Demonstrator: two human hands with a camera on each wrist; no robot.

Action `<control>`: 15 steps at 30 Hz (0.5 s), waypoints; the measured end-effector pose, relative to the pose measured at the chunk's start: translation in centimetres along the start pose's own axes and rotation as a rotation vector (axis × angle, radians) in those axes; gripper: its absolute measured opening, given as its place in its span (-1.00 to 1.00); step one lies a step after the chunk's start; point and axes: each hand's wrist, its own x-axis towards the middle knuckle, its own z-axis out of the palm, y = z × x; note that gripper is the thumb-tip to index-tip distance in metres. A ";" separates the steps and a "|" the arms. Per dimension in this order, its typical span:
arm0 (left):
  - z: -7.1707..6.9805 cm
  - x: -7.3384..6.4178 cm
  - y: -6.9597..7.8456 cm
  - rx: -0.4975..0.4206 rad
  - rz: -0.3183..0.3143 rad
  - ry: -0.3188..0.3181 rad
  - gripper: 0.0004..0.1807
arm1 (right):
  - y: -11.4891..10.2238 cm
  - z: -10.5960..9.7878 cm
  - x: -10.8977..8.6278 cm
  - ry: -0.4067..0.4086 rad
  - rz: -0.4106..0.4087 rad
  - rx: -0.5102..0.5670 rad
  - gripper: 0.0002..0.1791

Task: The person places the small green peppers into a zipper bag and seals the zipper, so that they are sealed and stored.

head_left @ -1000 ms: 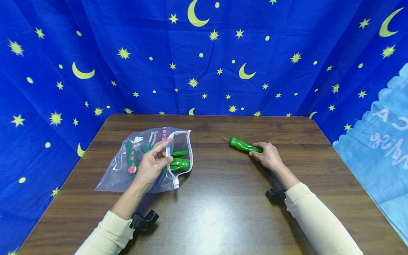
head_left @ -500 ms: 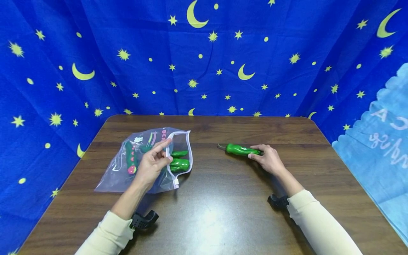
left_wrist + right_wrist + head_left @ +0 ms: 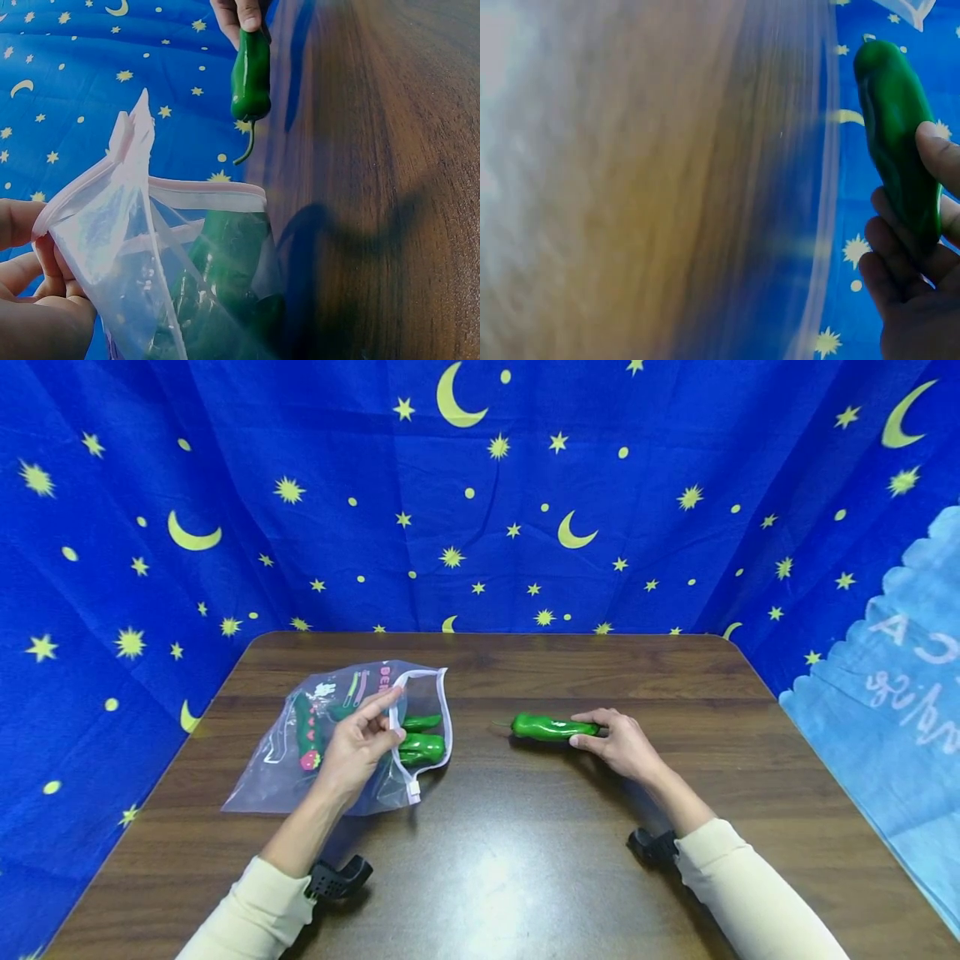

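My left hand (image 3: 358, 750) pinches the upper lip of a clear zip bag (image 3: 262, 781) on the left of the table, so its white-edged mouth gapes to the right. Inside, near the mouth, lie green peppers (image 3: 422, 748); the left wrist view shows them through the plastic (image 3: 225, 255). In my right hand (image 3: 622, 745) is a long green pepper (image 3: 543, 727), held at its tip end between thumb and fingers. Its thin stem points left toward the bag mouth, a short gap away. The right wrist view shows the thumb across this pepper (image 3: 896, 112).
The brown wooden table (image 3: 480, 852) carries the bag and reflects a bright glare at the front. Blue curtain (image 3: 480, 527) with yellow moons and stars hangs behind and at the sides. A light blue cloth (image 3: 892, 710) hangs at the right.
My right hand has carried the long pepper leftward and slightly nearer, and the pepper has turned so it lies almost level, stem toward the bag. My left hand and the bag stay put.
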 end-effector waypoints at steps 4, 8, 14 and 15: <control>0.0 0.0 0.1 0.006 0.005 -0.001 -0.33 | -0.5 0.2 -0.4 -0.025 -0.030 0.033 -0.56; 0.0 0.0 0.0 0.013 0.007 -0.001 -0.32 | -1.1 0.5 -0.6 -0.039 -0.056 0.040 -0.59; -0.1 0.0 -0.1 0.007 0.002 0.002 -0.32 | -2.1 1.0 -0.7 -0.080 -0.075 0.054 -0.59; -0.1 0.0 -0.1 0.007 0.005 0.002 -0.32 | -2.2 1.1 -0.8 -0.084 -0.080 0.054 -0.59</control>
